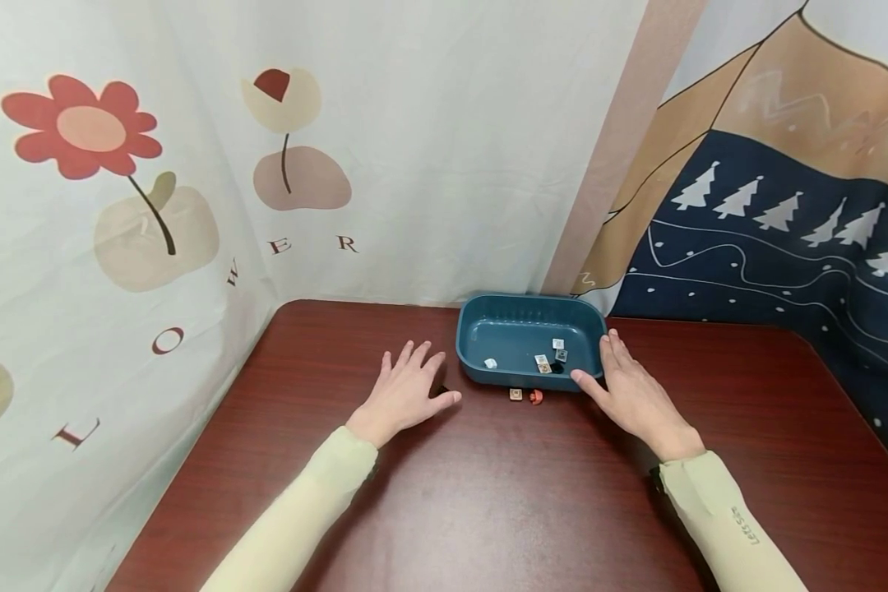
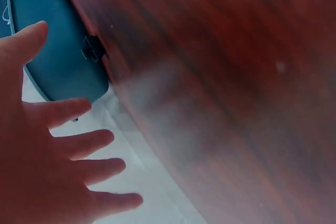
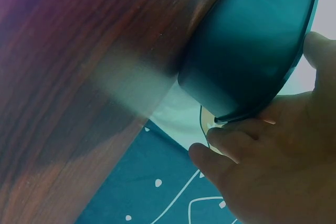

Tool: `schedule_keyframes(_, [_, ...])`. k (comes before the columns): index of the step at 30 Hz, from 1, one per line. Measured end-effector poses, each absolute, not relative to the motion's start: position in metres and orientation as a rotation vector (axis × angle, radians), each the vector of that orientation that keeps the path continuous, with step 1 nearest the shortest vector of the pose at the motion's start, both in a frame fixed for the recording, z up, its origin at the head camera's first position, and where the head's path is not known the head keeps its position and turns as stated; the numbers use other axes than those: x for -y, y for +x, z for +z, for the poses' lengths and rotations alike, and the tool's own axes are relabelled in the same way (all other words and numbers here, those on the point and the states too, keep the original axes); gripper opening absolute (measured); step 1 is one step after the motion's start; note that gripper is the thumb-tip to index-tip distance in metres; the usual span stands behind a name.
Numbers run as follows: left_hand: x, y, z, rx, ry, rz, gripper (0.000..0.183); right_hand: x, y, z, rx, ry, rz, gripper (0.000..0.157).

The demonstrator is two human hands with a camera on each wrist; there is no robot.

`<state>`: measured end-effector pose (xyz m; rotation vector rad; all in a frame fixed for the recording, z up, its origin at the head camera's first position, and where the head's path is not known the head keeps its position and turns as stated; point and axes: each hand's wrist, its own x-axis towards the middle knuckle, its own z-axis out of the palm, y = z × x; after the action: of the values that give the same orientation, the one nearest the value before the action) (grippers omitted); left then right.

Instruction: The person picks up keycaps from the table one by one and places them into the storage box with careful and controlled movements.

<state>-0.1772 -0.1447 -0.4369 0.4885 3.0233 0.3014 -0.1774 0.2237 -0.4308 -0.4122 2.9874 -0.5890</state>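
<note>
A dark teal plastic basin (image 1: 499, 378) stands at the table's back edge, holding several small square tiles (image 1: 542, 362) and a small white piece (image 1: 491, 363). My right hand (image 1: 640, 403) lies against its right end, fingers stretched along the end wall and thumb at the front rim. To the basin's left, my left hand (image 1: 403, 399) spreads its fingers above the table, with nothing in it. A small black piece (image 2: 93, 49) shows near that hand, partly hidden by the thumb in the head view. In front of the basin lie a beige tile (image 1: 515, 395) and an orange-red piece (image 1: 536, 397).
The reddish-brown table (image 1: 459, 510) runs back to a white curtain (image 1: 429, 164) with flower prints. On the right hangs a dark blue cloth (image 1: 770, 263) with white trees.
</note>
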Motion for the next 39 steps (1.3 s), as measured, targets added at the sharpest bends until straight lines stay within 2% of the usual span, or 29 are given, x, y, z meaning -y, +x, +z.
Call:
schedule_keyframes(8, [0.139,-0.172,-0.438,-3.016,0.655,0.261,0.051,-0.224,-0.177,-0.431,-2.977,-0.411,-0.608,0.103])
schedule_keyframes(20, [0.139,-0.167,-0.437,-3.041,0.866,0.287,0.025,-0.224,-0.177,-0.430,-2.982,-0.410,-0.597,0.100])
schedule_keyframes(31, [0.142,-0.167,-0.438,-3.019,1.091,0.331,0.016,-0.224,-0.177,-0.430,-2.979,-0.413,-0.605,0.102])
schedule_keyframes(39, [0.144,-0.166,-0.440,-3.011,1.107,0.391,0.015,-0.224,-0.177,-0.431,-2.980,-0.418,-0.607,0.102])
